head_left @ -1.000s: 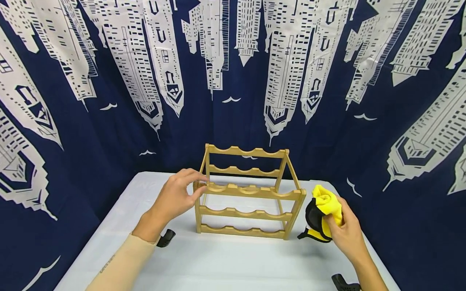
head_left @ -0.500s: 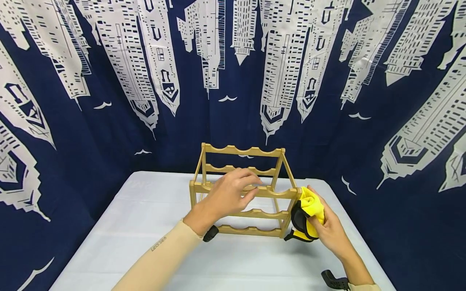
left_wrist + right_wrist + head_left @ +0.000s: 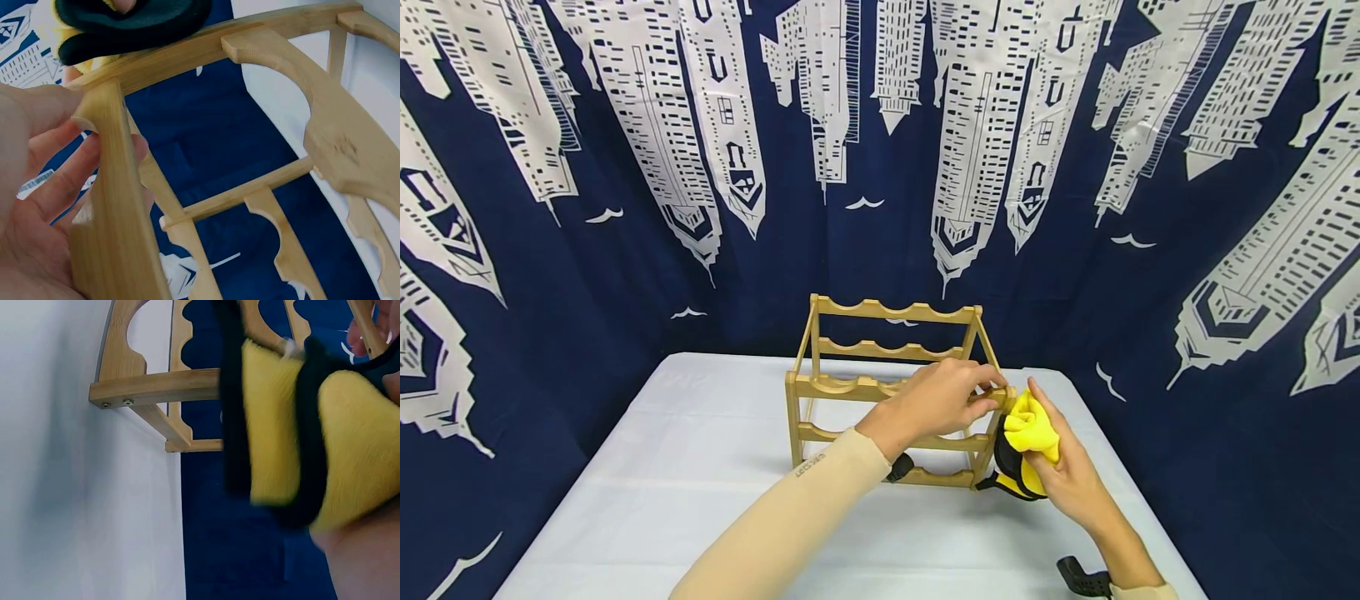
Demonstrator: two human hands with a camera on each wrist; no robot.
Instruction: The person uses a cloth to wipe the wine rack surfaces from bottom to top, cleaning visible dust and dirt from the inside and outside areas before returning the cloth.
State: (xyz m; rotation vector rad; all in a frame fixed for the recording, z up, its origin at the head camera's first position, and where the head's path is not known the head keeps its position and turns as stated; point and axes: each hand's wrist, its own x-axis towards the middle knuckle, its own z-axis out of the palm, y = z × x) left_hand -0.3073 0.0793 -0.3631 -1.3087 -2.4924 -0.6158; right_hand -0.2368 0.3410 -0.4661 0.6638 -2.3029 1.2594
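Note:
A light wooden rack with scalloped rails stands upright on the table. My left hand is at its upper front right corner. In the left wrist view, the thumb touches the near side of the top rail and the fingers reach behind it. A bunched yellow cloth with black edging is gripped by my right hand against the rack's right side. Close up in the right wrist view, the folded cloth hides part of the rack and most of that hand.
A white cover lies over the table. Behind it hangs a dark blue curtain printed with white buildings. A black wrist device shows below the right hand, another under the left wrist.
My left hand has moved right along the front rail, from the rack's left corner to its right one. The right hand has brought the cloth leftward against the rack's side.

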